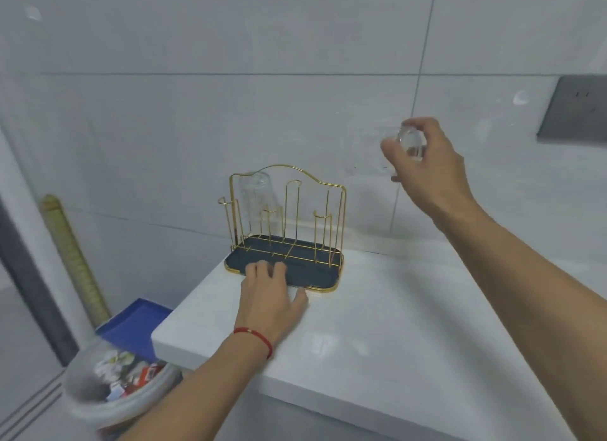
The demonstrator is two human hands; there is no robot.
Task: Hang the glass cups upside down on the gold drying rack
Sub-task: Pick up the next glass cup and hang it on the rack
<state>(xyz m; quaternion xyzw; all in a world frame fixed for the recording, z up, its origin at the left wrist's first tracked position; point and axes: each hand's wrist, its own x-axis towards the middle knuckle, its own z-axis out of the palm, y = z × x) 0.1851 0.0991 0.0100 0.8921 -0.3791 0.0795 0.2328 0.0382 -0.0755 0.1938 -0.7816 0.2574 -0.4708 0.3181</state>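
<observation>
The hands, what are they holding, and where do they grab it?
The right hand holds a glass cup in the air, fingertips wrapped around its thick bottom end. The left hand holds nothing; it presses on the gold drying rack's dark tray.

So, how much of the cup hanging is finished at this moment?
One glass cup already hangs upside down on the gold rack. The right hand holds a second cup in the air; the left hand steadies the tray. Several prongs remain free.

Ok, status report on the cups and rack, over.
Left hand steadying gold rack tray. Right hand holds glass cup aloft. One cup already hung. Nothing blocking.
</observation>
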